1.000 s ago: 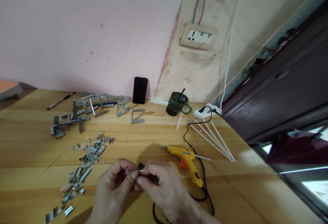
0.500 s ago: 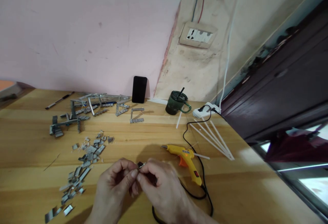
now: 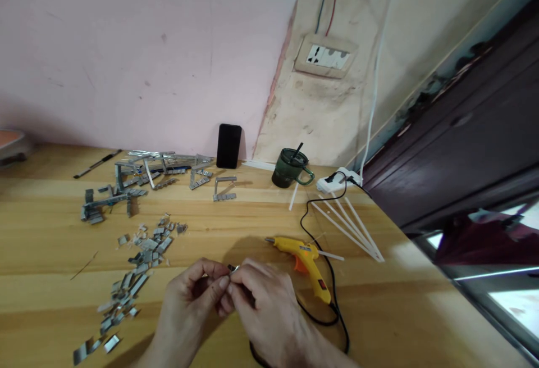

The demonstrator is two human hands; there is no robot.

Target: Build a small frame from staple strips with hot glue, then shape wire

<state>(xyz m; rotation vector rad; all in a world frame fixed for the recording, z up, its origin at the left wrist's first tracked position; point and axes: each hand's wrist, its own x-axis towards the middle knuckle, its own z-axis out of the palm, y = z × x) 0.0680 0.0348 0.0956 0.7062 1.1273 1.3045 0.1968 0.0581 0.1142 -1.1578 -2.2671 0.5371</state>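
My left hand (image 3: pixel 196 300) and my right hand (image 3: pixel 265 306) meet fingertip to fingertip above the table's front middle. Both are closed in a pinch on one small dark, shiny metal piece (image 3: pixel 232 268), mostly hidden by the fingers. Left of my hands spreads a line of loose cut grey metal pieces (image 3: pixel 149 244). To the right lies a yellow hot glue gun (image 3: pixel 309 261), its nozzle pointing left and a white glue stick (image 3: pixel 332 255) poking from its back.
Grey metal frames (image 3: pixel 112 202) lie at the back left, near a pen (image 3: pixel 97 164). A black phone (image 3: pixel 228 146) leans on the wall. A green mug (image 3: pixel 289 168), white power strip (image 3: pixel 339 180) and loose glue sticks (image 3: pixel 356 230) sit at the right. The black cord (image 3: pixel 334 278) loops beside my right hand.
My hands stay nearly in place with only slight finger shifts around the small metal piece. The view has tilted a little; the things on the table have not moved.
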